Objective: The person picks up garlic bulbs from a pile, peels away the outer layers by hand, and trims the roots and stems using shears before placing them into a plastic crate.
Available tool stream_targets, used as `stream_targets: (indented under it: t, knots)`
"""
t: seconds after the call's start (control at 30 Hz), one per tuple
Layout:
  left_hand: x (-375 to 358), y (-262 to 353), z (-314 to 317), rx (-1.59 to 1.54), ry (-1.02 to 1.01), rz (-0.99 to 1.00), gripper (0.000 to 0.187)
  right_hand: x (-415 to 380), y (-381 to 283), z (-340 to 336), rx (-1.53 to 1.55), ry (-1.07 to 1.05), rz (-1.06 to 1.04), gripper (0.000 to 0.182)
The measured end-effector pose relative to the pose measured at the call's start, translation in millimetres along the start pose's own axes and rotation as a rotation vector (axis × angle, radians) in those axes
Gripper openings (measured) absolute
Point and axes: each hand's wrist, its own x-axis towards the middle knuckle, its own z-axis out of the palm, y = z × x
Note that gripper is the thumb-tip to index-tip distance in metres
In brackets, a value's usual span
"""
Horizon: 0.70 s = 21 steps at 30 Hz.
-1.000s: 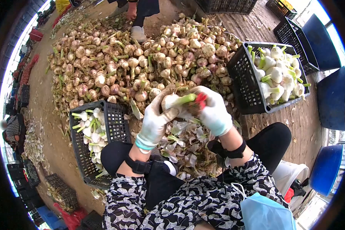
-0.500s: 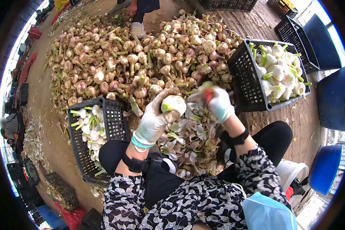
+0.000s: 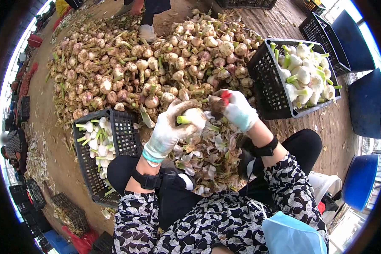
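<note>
My left hand (image 3: 170,127), in a soiled white glove, is closed around a peeled white garlic bulb (image 3: 195,117) whose short green stem points left. Close by on the right, my gloved right hand (image 3: 238,111) is closed on a small red object (image 3: 226,97), perhaps a tool handle; the rest of it is hidden by the fingers. A gap separates this hand from the bulb. Below both hands lies a litter of stripped garlic skins (image 3: 205,158). Just beyond them spreads a large heap of unpeeled garlic (image 3: 114,76).
Black crates of cleaned garlic stand at left (image 3: 127,133) and right (image 3: 269,91). Blue tubs (image 3: 360,182) and a white bucket (image 3: 326,184) are on the right. Another person's shoe (image 3: 147,33) is at the heap's far edge. A blue face mask (image 3: 294,235) hangs low in view.
The bulb has turned in my left hand, so its green stem now faces left. My right hand, blurred before, has shifted slightly and steadied, with the red object still in it.
</note>
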Motion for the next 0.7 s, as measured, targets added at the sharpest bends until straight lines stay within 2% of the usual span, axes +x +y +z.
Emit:
stream_targets:
  t: [0.07, 0.1, 0.13, 0.17, 0.2, 0.23, 0.3, 0.33, 0.37, 0.4, 0.47, 0.5, 0.53, 0.57, 0.6, 0.67, 0.7]
  knots:
    - [4.3, -2.4, -2.4, 0.188, 0.065, 0.076, 0.064, -5.4, -12.5, -2.3, 0.227, -0.036, -0.15, 0.021]
    - [3.9, -0.5, -0.1, 0.231, 0.091, 0.096, 0.049, -14.1, -28.0, -2.6, 0.21, -0.038, -0.093, 0.019]
    - [4.0, -1.8, -0.2, 0.212, 0.098, 0.073, 0.052, -20.4, -45.5, -1.8, 0.192, -0.032, -0.039, 0.017]
    - [4.5, 0.0, 0.7, 0.208, 0.086, 0.069, 0.056, -22.6, -40.4, 8.0, 0.024, 0.04, -0.23, 0.018]
    - [3.7, 2.9, 3.3, 0.202, 0.075, 0.065, 0.059, -23.7, -38.5, 9.8, -0.115, 0.086, -0.293, 0.015]
    - [2.2, 6.0, 5.8, 0.201, 0.075, 0.065, 0.059, -22.8, -38.5, 8.8, -0.097, 0.069, -0.253, 0.014]
    - [-1.7, 11.6, 8.8, -0.035, 0.022, 0.02, 0.064, -17.1, -33.2, 7.3, -0.038, 0.086, -0.105, 0.018]
    - [-1.2, 10.3, 7.0, -0.032, 0.02, 0.022, 0.064, -13.0, -24.2, 7.0, 0.0, 0.124, 0.0, 0.019]
    - [1.5, 7.3, 3.8, -0.03, 0.015, 0.052, 0.065, -9.5, -17.1, 5.1, 0.028, 0.055, 0.036, 0.027]
    - [0.9, 4.4, 2.3, -0.032, 0.019, 0.078, 0.065, -12.1, -10.6, 6.0, 0.026, 0.048, 0.031, 0.027]
    - [0.7, 7.9, 6.1, -0.061, 0.039, 0.085, 0.066, -24.0, -35.9, 0.8, 1.247, -0.184, 0.322, 0.03]
    - [2.4, 9.1, 7.9, -0.035, 0.042, 0.111, 0.067, -22.4, -34.8, 7.0, 1.285, -0.193, 0.357, 0.035]
    - [3.9, 9.8, 9.5, -0.009, 0.046, 0.139, 0.069, -20.8, -39.1, 12.1, 1.286, -0.191, 0.354, 0.035]
    - [4.0, 2.2, 8.0, 0.137, 0.04, 0.158, 0.07, -19.1, -44.5, 18.4, 1.091, -0.097, 0.222, 0.037]
    - [6.8, -7.2, 4.7, 0.141, 0.041, 0.158, 0.07, -17.9, -48.9, 24.5, 0.894, -0.007, 0.094, 0.039]
    - [10.4, -10.0, 7.4, -0.104, 0.25, 0.203, 0.056, -15.1, -47.6, 53.0, 0.644, 0.128, 0.15, 0.034]
    - [11.2, -2.8, 13.6, -0.2, 0.344, 0.216, 0.05, -23.2, -55.1, 63.9, 0.777, 0.217, 0.027, 0.032]
